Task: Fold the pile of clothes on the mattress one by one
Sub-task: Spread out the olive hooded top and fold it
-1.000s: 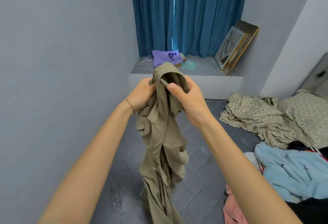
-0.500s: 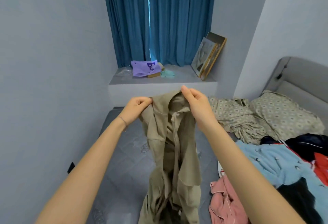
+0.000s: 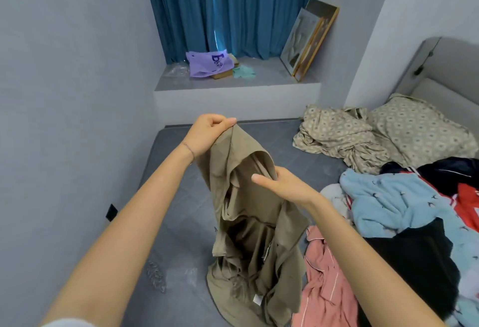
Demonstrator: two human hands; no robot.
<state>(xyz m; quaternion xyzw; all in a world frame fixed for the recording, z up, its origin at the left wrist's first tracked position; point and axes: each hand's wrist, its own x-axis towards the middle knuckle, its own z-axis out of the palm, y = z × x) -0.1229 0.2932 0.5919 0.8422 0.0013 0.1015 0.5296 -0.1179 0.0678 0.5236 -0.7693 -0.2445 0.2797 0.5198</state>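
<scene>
Left grip (image 3: 207, 136) pinched tight on the top edge of a crumpled khaki cotton garment (image 3: 246, 217), centre frame.
Right grip (image 3: 285, 186) sits lower, right of centre: thumb straight and off the cloth, fingers hidden behind a fold, so cannot tell if clamped. Garment hangs from the left pinch, its lower end bunched on the grey quilted mattress (image 3: 181, 223) at bottom centre. Just beside it, lower right: pink striped shirt (image 3: 326, 282), light blue fleece (image 3: 388, 197).
</scene>
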